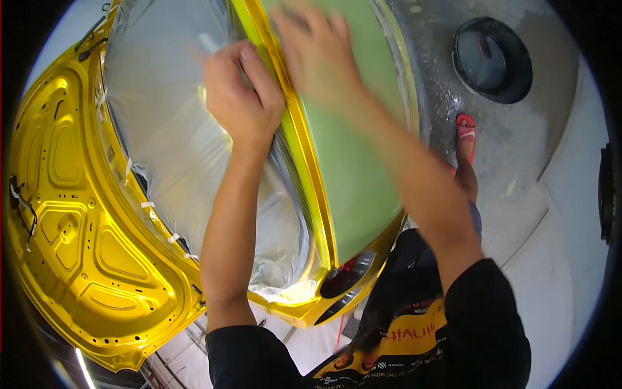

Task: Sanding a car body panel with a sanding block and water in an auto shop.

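My left hand (pixel 243 97) is closed, its fingers curled in by the clear plastic film (pixel 162 91) beside a yellow painted edge (pixel 295 129) of the car. What it pinches, if anything, is hidden. Blurred by motion, my right hand (pixel 317 55) is over the far part of that edge and the pale green panel (pixel 350 175) next to it. Its fingers are too smeared to show whether they hold something. The film spreads over the opening left of the edge, with wrinkles and a bunched near end.
At the left stands a yellow panel (pixel 58 207) with its ribbed inner side showing. White tape pieces (pixel 148 205) run along the film's left border. A dark tail light (pixel 350 272) is at the near corner. A black bucket (pixel 492 59) with liquid stands on the wet floor at right.
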{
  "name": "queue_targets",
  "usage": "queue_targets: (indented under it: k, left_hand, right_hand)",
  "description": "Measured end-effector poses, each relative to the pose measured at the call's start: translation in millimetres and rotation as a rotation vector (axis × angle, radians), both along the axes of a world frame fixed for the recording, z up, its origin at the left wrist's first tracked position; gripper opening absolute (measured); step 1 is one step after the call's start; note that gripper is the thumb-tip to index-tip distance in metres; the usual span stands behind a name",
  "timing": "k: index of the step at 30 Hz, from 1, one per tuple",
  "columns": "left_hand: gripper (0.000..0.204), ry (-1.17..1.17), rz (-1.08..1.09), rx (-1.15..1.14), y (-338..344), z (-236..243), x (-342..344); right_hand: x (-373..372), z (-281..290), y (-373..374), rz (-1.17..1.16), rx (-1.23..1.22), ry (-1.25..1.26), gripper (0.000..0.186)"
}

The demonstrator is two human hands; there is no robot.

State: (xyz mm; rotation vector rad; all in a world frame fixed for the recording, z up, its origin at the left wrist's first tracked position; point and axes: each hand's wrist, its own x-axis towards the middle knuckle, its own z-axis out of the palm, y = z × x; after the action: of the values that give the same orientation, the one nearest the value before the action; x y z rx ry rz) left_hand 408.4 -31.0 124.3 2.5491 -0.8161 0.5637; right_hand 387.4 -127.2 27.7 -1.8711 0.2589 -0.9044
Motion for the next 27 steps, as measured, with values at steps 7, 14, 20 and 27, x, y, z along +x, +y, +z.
queue_targets:
  k: [7, 14, 20, 27]
  left_hand:
    - [0.006, 0.025, -0.001, 0.037, 1.3, 2.7, 1.3]
    - [0.010, 0.016, 0.010, 0.009, -11.9, -3.8, 5.1]
    - [0.009, 0.023, 0.014, 0.051, -0.6, -1.5, 0.3]
    - [0.021, -0.047, 0.004, 0.079, -9.0, 0.0, 8.3]
  right_hand:
    - [-190.8, 13.9, 42.2, 0.297, -0.016, 0.238, 0.040]
    - [76.2, 0.8, -57.8, 0.214, -0.008, 0.308, 0.038]
    - [-303.0, 21.2, 92.5, 0.256, 0.058, 0.276, 0.042]
    - [8.7, -9.4, -47.0, 0.122, 0.041, 0.187, 0.039]
